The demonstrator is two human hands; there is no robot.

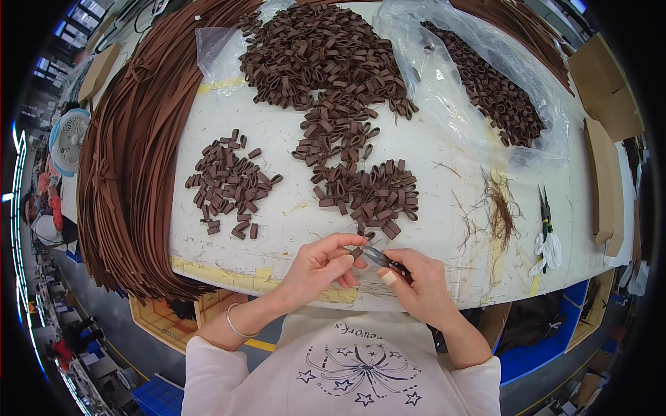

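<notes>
My left hand (313, 269) pinches a small brown strap loop (356, 253) between thumb and fingertips at the table's near edge. My right hand (423, 286), with a tan bandage on one finger, is closed round a pair of thread snips (379, 258). Their blade tips point left and meet the loop in my left fingers; whether they touch it I cannot tell. Just beyond my hands lies a cluster of brown loops (371, 194), running back into a large heap (316, 52). A smaller separate pile of loops (232, 182) lies to the left.
Long brown straps (128, 166) hang over the table's left side. A clear plastic bag (548, 104) holds more loops at the far right. Thread scraps (501, 208) and cloth-wrapped scissors (545, 215) lie on the right, beside cardboard boxes (605, 187).
</notes>
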